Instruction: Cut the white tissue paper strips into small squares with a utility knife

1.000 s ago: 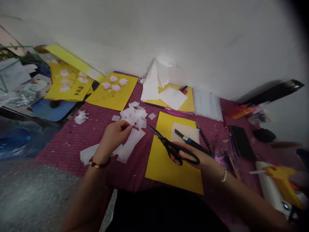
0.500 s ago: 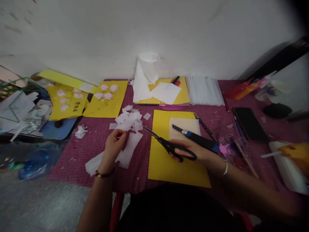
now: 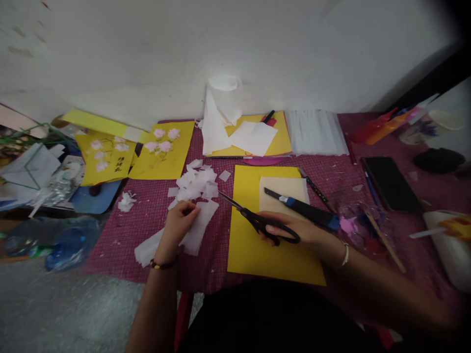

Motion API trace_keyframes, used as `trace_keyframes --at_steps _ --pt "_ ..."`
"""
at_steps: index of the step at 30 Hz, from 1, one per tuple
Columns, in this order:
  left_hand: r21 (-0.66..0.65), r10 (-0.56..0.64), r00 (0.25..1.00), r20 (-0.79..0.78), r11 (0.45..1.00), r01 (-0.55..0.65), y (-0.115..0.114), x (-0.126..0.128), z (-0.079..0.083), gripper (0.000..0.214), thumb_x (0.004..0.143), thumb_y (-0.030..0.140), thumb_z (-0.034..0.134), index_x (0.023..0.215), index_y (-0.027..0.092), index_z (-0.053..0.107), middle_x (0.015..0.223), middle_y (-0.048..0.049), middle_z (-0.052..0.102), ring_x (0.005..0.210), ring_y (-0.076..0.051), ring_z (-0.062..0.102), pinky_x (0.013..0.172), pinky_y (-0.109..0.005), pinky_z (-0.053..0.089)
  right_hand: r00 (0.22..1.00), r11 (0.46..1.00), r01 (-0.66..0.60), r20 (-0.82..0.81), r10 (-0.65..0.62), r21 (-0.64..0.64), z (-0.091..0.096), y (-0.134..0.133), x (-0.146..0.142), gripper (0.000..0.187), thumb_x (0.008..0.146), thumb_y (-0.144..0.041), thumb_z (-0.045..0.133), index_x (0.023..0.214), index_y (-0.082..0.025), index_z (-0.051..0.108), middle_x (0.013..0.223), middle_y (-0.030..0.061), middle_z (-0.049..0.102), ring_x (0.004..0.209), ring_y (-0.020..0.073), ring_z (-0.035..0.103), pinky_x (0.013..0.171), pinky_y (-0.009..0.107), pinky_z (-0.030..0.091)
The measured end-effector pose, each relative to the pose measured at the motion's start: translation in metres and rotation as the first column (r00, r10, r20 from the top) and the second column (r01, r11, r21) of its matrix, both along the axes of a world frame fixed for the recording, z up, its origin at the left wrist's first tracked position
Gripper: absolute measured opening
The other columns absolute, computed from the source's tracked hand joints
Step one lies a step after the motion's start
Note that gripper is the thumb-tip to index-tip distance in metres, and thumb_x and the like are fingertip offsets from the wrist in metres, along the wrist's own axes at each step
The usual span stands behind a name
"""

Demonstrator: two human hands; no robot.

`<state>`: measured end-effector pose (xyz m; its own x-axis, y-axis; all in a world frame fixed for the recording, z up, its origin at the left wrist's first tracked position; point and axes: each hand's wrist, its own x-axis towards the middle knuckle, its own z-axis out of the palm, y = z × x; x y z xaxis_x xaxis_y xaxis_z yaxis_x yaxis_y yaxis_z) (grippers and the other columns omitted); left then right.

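Observation:
My right hand (image 3: 285, 228) grips a pair of black scissors (image 3: 253, 218) by the handles. The blades look closed and point left toward a pile of small white paper squares (image 3: 196, 181). My left hand (image 3: 181, 220) is curled, thumb and fingers together, just below the pile and over a white paper strip (image 3: 202, 228). Whether the fingertips pinch anything is hidden. Another piece of white strip (image 3: 149, 247) lies left of my left wrist. Beneath the scissors lies a yellow sheet (image 3: 245, 255), with a cream paper pad (image 3: 268, 196) and a blue-black utility knife (image 3: 303, 208) on it.
Yellow cards with pink paper flowers (image 3: 162, 152) stand at the back left. A white paper roll (image 3: 221, 115) is against the wall. To the right are a slim knife (image 3: 318, 191), a phone (image 3: 392, 184) and a white container (image 3: 449, 255). Plastic bottles (image 3: 69, 242) lie at lower left.
My left hand has shifted slightly to the right over the paper strip. The scissors and my right hand stay almost still. The view has turned slightly.

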<state>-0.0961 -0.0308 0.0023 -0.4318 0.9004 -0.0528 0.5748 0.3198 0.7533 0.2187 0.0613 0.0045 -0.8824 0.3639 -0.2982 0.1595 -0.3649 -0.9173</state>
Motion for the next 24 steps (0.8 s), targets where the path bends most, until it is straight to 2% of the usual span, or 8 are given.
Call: trace_keyframes --at_steps 5,10,12,15,17,18,21,24 --pt "0.073 0.116 0.993 -0.015 0.991 -0.114 -0.013 -0.004 -0.001 0.015 0.078 0.034 0.061 0.077 0.021 0.069 0.069 -0.0006 0.061 0.063 -0.017 0.052 0.057 -0.027 0.039 1.000 1.000 0.029 0.004 -0.029 -0.012 -0.003 -0.002 0.001 0.056 0.086 -0.049 0.064 0.127 -0.015 0.052 0.090 0.0050 0.059 0.069 0.0108 0.056 0.059 0.025 0.044" --pt "0.232 0.228 0.923 -0.310 0.960 -0.159 -0.019 0.001 0.003 0.016 0.079 0.029 0.063 0.066 0.020 0.063 0.074 -0.0040 0.061 0.077 -0.021 0.053 0.075 -0.033 0.040 0.999 1.000 0.013 0.044 -0.014 0.010 -0.001 -0.003 0.000 0.055 0.087 -0.051 0.062 0.127 -0.014 0.052 0.088 0.0041 0.058 0.067 0.0099 0.054 0.057 0.024 0.041" --pt "0.302 0.308 0.895 -0.323 0.930 -0.212 -0.022 0.006 0.010 0.019 0.079 0.030 0.063 0.063 0.020 0.058 0.069 -0.0018 0.058 0.072 -0.019 0.053 0.073 -0.032 0.041 0.999 1.000 -0.004 0.037 0.003 0.021 -0.002 -0.003 0.000 0.056 0.086 -0.052 0.062 0.127 -0.014 0.052 0.087 0.0036 0.057 0.066 0.0098 0.054 0.056 0.024 0.040" --pt "0.301 0.381 0.923 0.049 0.876 -0.377 -0.023 0.017 0.026 0.019 0.084 0.034 0.058 0.071 0.022 0.052 0.065 0.0025 0.054 0.060 -0.015 0.051 0.060 -0.027 0.041 0.999 0.999 -0.028 0.015 0.028 0.043 -0.004 -0.002 0.000 0.060 0.086 -0.055 0.061 0.129 -0.014 0.049 0.087 0.0039 0.057 0.066 0.0101 0.054 0.057 0.024 0.041" --pt "0.212 0.325 0.884 0.336 0.889 -0.407 -0.020 0.024 0.039 0.021 0.088 0.037 0.052 0.073 0.023 0.048 0.062 0.0039 0.053 0.051 -0.013 0.047 0.052 -0.024 0.038 0.998 0.995 -0.059 -0.004 0.060 0.079 -0.002 -0.001 0.000 0.067 0.084 -0.058 0.061 0.133 -0.015 0.047 0.090 0.0051 0.057 0.070 0.0115 0.054 0.060 0.026 0.042" --pt "0.163 0.286 0.861 0.420 0.910 -0.382 -0.018 0.027 0.045 0.024 0.089 0.039 0.051 0.071 0.023 0.047 0.058 0.0044 0.051 0.046 -0.012 0.043 0.048 -0.024 0.036 0.997 0.991 -0.077 -0.016 0.080 0.109 0.000 -0.001 0.000 0.071 0.083 -0.059 0.062 0.135 -0.015 0.045 0.093 0.0063 0.057 0.074 0.0128 0.055 0.063 0.027 0.044" --pt "0.085 0.198 0.835 0.514 0.957 -0.279 -0.006 0.032 0.055 0.025 0.087 0.040 0.054 0.070 0.022 0.048 0.054 0.0061 0.046 0.043 -0.010 0.037 0.044 -0.023 0.031 0.989 0.969 -0.127 -0.047 0.139 0.211 0.010 0.000 -0.003 0.078 0.082 -0.061 0.062 0.140 -0.014 0.040 0.104 0.0108 0.057 0.090 0.0181 0.056 0.078 0.033 0.046" --pt "0.132 0.152 0.875 0.461 0.962 -0.237 0.007 0.031 0.055 0.021 0.082 0.037 0.063 0.074 0.022 0.051 0.059 0.0070 0.047 0.047 -0.009 0.039 0.045 -0.021 0.030 0.986 0.959 -0.144 -0.043 0.159 0.245 0.018 0.001 -0.009 0.077 0.084 -0.058 0.061 0.143 -0.014 0.039 0.108 0.0126 0.058 0.095 0.0196 0.057 0.083 0.036 0.046"
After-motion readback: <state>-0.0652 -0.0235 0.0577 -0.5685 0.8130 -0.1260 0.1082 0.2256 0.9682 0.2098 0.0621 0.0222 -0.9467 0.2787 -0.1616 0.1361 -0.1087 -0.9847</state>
